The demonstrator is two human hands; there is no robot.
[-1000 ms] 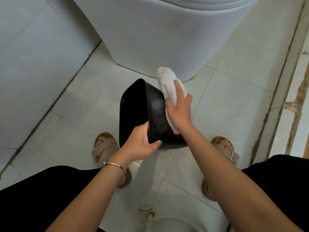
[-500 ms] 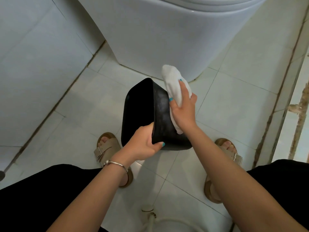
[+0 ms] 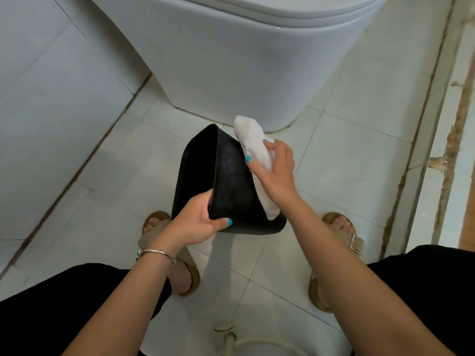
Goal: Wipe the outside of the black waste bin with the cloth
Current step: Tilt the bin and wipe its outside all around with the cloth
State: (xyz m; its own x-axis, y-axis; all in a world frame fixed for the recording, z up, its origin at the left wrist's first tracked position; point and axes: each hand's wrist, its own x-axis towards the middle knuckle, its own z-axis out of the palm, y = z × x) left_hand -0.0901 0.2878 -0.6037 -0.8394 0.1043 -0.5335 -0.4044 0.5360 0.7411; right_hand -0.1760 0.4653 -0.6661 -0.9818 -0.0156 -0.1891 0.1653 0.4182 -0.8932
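The black waste bin (image 3: 228,181) is held above the tiled floor, tipped so that its open mouth faces left and its outer wall faces me. My left hand (image 3: 198,222) grips the bin's near rim, thumb on the outside and fingers inside. A white cloth (image 3: 253,147) lies folded along the bin's right outer wall. My right hand (image 3: 276,173) holds the cloth against that wall, with fingers curled over it. The bin's far right side is hidden behind the cloth and hand.
A white toilet base (image 3: 231,68) stands close behind the bin. A tiled wall (image 3: 51,111) rises on the left. My sandalled feet (image 3: 169,250) flank the bin, and a white hose (image 3: 231,337) lies on the floor near me. A rough door threshold (image 3: 449,150) runs along the right.
My right hand with the cloth has slid slightly up along the bin's right wall. The bin stays in my left hand's grip at about the same tilt.
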